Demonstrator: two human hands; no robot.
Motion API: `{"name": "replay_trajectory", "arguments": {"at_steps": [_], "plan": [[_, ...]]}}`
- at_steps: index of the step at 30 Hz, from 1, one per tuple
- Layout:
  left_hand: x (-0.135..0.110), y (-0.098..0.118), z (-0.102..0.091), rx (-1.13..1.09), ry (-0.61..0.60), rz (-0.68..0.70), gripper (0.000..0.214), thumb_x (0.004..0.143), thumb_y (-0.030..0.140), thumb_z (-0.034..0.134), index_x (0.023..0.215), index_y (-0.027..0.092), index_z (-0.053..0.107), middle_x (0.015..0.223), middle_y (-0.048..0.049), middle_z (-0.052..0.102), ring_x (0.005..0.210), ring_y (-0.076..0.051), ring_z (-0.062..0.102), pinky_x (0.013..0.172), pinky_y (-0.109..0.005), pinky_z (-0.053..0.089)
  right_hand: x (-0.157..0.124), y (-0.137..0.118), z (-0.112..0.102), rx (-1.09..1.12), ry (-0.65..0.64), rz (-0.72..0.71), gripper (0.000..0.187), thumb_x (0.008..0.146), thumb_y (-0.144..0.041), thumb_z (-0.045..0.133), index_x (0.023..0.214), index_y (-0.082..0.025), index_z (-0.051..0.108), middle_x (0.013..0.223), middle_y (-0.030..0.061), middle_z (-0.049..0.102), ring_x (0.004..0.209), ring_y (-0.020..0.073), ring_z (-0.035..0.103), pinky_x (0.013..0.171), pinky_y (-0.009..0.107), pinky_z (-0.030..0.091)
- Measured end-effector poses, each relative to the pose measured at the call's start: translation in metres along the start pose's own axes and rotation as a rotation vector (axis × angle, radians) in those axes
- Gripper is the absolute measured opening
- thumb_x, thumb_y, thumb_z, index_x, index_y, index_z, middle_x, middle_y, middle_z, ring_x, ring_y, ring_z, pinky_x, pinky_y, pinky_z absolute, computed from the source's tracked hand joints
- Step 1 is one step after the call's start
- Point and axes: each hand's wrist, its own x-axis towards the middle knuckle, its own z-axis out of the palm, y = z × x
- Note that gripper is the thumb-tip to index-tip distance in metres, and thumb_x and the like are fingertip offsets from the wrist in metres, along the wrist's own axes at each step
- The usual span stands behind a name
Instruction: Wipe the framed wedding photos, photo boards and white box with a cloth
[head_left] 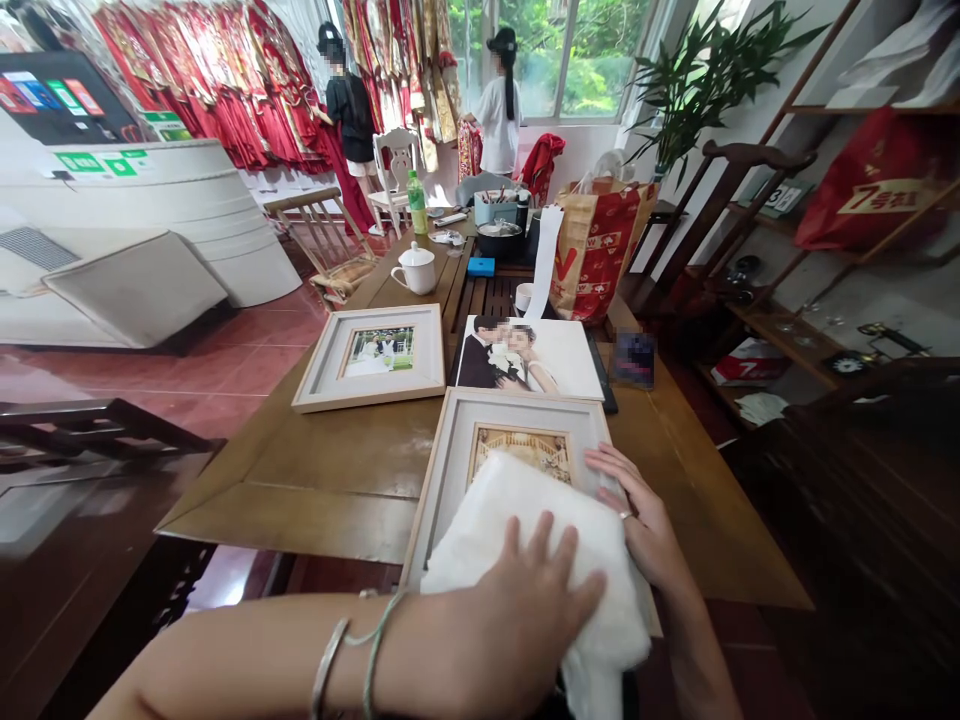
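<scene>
A white-framed picture [459, 440] lies at the near edge of the wooden table [337, 480]. A folded white cloth [510, 495] covers its lower half. My left hand [534, 592], bracelets on the wrist, lies flat on the cloth with its fingers spread. My right hand [643, 520], wearing a ring, rests with fingers stretched out on the frame's right edge beside the cloth. A second framed photo [375, 355] lies further back to the left. An unframed wedding print [529, 355] lies behind the near frame.
Further along the table stand a white lidded cup [416, 268], a blue box [481, 266], a green bottle [417, 202] and a red-gold bag [596, 250]. Dark shelves [825, 320] line the right. Two people [501, 100] stand by red garments at the back.
</scene>
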Motion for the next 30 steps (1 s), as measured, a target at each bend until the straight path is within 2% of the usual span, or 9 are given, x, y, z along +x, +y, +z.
{"name": "replay_trajectory", "arguments": {"at_steps": [3, 7, 10, 14, 20, 23, 25, 27, 30], "plan": [[-0.010, 0.007, 0.001, -0.060, -0.053, 0.049, 0.047, 0.092, 0.032, 0.048, 0.138, 0.024, 0.044, 0.144, -0.0173, 0.043, 0.129, -0.043, 0.041, 0.093, -0.059, 0.043, 0.000, 0.001, 0.000, -0.026, -0.005, 0.008, 0.029, 0.090, -0.028, 0.047, 0.116, -0.027, 0.060, 0.132, 0.0065, 0.055, 0.134, 0.0237, 0.036, 0.112, 0.047, 0.025], [-0.021, 0.006, 0.007, -0.074, -0.007, 0.012, 0.039, 0.095, 0.027, 0.043, 0.132, 0.032, 0.050, 0.135, -0.0139, 0.054, 0.119, -0.039, 0.054, 0.086, -0.053, 0.048, 0.000, 0.003, 0.001, -0.044, 0.005, -0.003, 0.029, 0.091, -0.027, 0.047, 0.116, -0.028, 0.060, 0.132, 0.0055, 0.055, 0.133, 0.0232, 0.037, 0.112, 0.047, 0.026], [-0.033, 0.004, 0.010, -0.044, -0.019, -0.057, 0.048, 0.088, 0.026, 0.054, 0.135, 0.029, 0.048, 0.129, -0.0187, 0.058, 0.114, -0.040, 0.057, 0.083, -0.051, 0.049, 0.000, 0.002, 0.002, -0.051, 0.005, -0.010, 0.029, 0.091, -0.027, 0.047, 0.117, -0.027, 0.060, 0.131, 0.0057, 0.056, 0.133, 0.0231, 0.037, 0.112, 0.047, 0.026], [-0.042, -0.004, 0.005, -0.012, -0.099, -0.249, 0.069, 0.076, 0.023, 0.067, 0.140, 0.019, 0.042, 0.119, -0.0271, 0.061, 0.106, -0.040, 0.062, 0.076, -0.045, 0.052, 0.000, 0.000, 0.002, -0.047, 0.009, -0.017, 0.029, 0.091, -0.027, 0.048, 0.117, -0.028, 0.060, 0.130, 0.0055, 0.057, 0.133, 0.0228, 0.038, 0.112, 0.047, 0.026], [-0.017, -0.042, -0.004, 0.075, -0.050, -0.442, 0.077, 0.075, 0.008, 0.061, 0.144, 0.024, 0.032, 0.136, -0.0225, 0.049, 0.120, -0.036, 0.053, 0.085, -0.043, 0.051, -0.001, 0.000, 0.001, -0.049, -0.002, 0.001, 0.030, 0.090, -0.028, 0.048, 0.118, -0.027, 0.060, 0.132, 0.0058, 0.055, 0.134, 0.0236, 0.036, 0.113, 0.048, 0.025], [0.002, -0.067, -0.007, 0.113, 0.074, -0.446, 0.069, 0.079, 0.004, 0.055, 0.143, 0.021, 0.033, 0.145, -0.0236, 0.036, 0.134, -0.038, 0.036, 0.096, -0.048, 0.044, -0.001, 0.000, 0.001, -0.043, 0.003, 0.004, 0.031, 0.090, -0.028, 0.048, 0.119, -0.026, 0.060, 0.133, 0.0066, 0.054, 0.134, 0.0247, 0.036, 0.113, 0.049, 0.025], [0.009, -0.078, -0.008, 0.144, 0.157, -0.413, 0.062, 0.081, -0.001, 0.048, 0.139, 0.019, 0.039, 0.146, -0.0228, 0.035, 0.137, -0.038, 0.030, 0.101, -0.052, 0.038, 0.000, -0.001, 0.001, -0.038, 0.000, 0.008, 0.031, 0.090, -0.029, 0.047, 0.119, -0.026, 0.060, 0.133, 0.0070, 0.055, 0.134, 0.0251, 0.036, 0.113, 0.050, 0.025], [0.008, -0.081, -0.007, 0.149, 0.174, -0.397, 0.058, 0.081, -0.004, 0.043, 0.135, 0.017, 0.045, 0.143, -0.0219, 0.040, 0.135, -0.037, 0.034, 0.102, -0.053, 0.037, 0.000, -0.002, 0.001, -0.039, -0.002, 0.012, 0.031, 0.091, -0.029, 0.047, 0.118, -0.026, 0.060, 0.132, 0.0068, 0.055, 0.134, 0.0248, 0.037, 0.113, 0.050, 0.025], [-0.007, -0.069, -0.004, 0.086, 0.122, -0.397, 0.057, 0.079, -0.003, 0.043, 0.132, 0.016, 0.047, 0.136, -0.0215, 0.048, 0.130, -0.036, 0.042, 0.098, -0.052, 0.041, 0.000, -0.004, 0.001, -0.044, -0.001, 0.005, 0.030, 0.091, -0.028, 0.047, 0.117, -0.026, 0.061, 0.131, 0.0066, 0.056, 0.133, 0.0245, 0.037, 0.113, 0.050, 0.026]]}}
